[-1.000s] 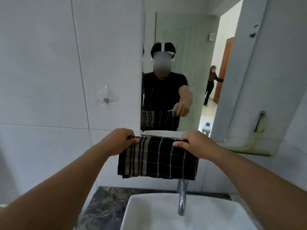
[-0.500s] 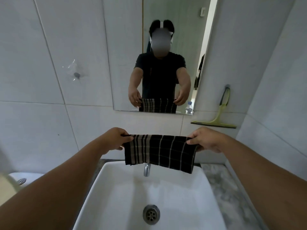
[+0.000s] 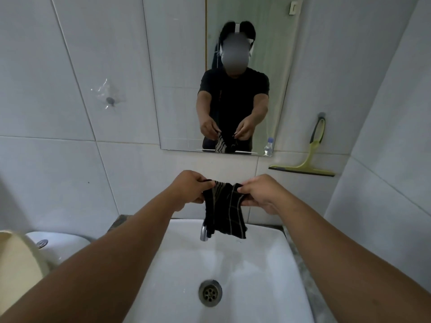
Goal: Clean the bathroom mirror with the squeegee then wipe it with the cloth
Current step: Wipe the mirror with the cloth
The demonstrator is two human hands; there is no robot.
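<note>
Grey-tiled bathroom: we are bunching the cloth (image 3: 223, 210) over the back edge of the sink (image 3: 268, 257).

Our left hand (image 3: 190, 191) and right hand (image 3: 260, 194) are pinching its top corners close together, below the mirror (image 3: 182, 89); the squeegee (image 3: 306, 159) is hanging on the wall beside the mirror's lower right corner. A loose pinch could be dropping the cloth into the basin. The tap (image 3: 204, 233) is half hidden behind it.

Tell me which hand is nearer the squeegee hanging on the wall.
Right. The right hand grips the cloth below-left of the squeegee; the left hand holds the cloth's other end, farther left.
</note>
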